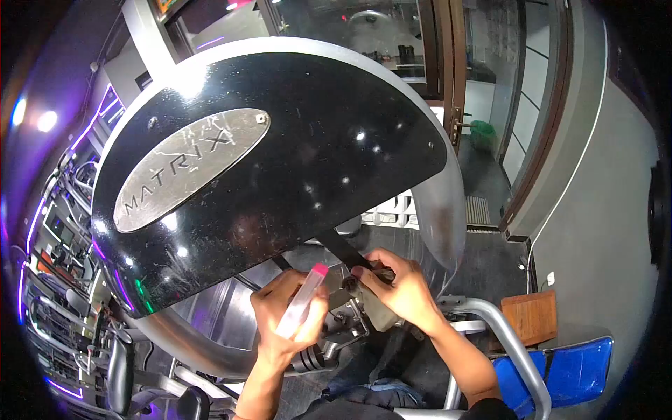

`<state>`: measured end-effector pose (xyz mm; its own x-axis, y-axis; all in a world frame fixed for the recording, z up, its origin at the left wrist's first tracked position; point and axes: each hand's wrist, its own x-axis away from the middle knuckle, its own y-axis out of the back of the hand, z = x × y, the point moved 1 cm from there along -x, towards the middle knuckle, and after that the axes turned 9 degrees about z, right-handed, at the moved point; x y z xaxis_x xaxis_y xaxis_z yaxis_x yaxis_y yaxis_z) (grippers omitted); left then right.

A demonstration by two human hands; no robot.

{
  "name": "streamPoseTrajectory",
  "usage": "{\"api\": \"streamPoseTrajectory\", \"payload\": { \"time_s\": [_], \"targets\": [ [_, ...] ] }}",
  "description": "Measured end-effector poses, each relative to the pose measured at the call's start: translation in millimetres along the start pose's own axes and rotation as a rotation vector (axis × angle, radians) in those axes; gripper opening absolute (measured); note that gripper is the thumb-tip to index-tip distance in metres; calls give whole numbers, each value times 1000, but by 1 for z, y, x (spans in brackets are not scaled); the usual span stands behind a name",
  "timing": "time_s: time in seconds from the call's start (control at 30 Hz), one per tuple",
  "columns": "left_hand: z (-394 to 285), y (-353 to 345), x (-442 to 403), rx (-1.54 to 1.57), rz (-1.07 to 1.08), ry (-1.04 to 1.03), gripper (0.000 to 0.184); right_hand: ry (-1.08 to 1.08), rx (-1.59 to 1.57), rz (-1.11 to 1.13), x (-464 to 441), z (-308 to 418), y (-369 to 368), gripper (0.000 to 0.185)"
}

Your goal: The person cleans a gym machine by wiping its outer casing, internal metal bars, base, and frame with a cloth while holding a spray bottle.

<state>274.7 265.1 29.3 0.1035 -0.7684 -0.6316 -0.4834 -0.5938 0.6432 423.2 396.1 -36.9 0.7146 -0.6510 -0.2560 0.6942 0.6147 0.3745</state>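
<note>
Pink-tipped pale tube (302,302) slants across the left hand (274,308), tip pointing forward.

Floor (483,276): plain dark, kinda shiny | big gym machine (336,133) standing on it, base mostly hidden | striped mat or grate (478,210), can't tell which | wooden box-ish thing (528,317) | blue seat (577,376) just beside that, legs hidden

- Grey wall (616,259) on the right, a thin white cable (593,140) running down it
- Dark floor (483,269)
- Brown door frame (456,42) at the top, a green bin (483,136) near it
- Blue seat (579,376) beside a wooden box (528,318), lower right
- Purple strip lights (64,388) and a round white lamp (47,121), left
</note>
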Motion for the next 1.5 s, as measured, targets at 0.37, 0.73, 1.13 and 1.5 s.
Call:
{"api": "streamPoseTrajectory", "payload": {
  "time_s": [0.37, 0.73, 1.13, 1.5],
  "targets": [
    [-14, -3, -25, -69, 12, 106, 18, 72, 31, -129, 6, 5, -6, 22],
    [-5, -4, -20, -15, -8, 119, 18, 37, 6, -96, 7, -5, -5, 23],
    [27, -16, 19, 534, 41, 388, 108, 234, -379, -171, -19, 48, 22, 30],
    [42, -8, 36, 583, 135, 370, 103, 518, 169, -268, -19, 24, -3, 38]
  ]
}}
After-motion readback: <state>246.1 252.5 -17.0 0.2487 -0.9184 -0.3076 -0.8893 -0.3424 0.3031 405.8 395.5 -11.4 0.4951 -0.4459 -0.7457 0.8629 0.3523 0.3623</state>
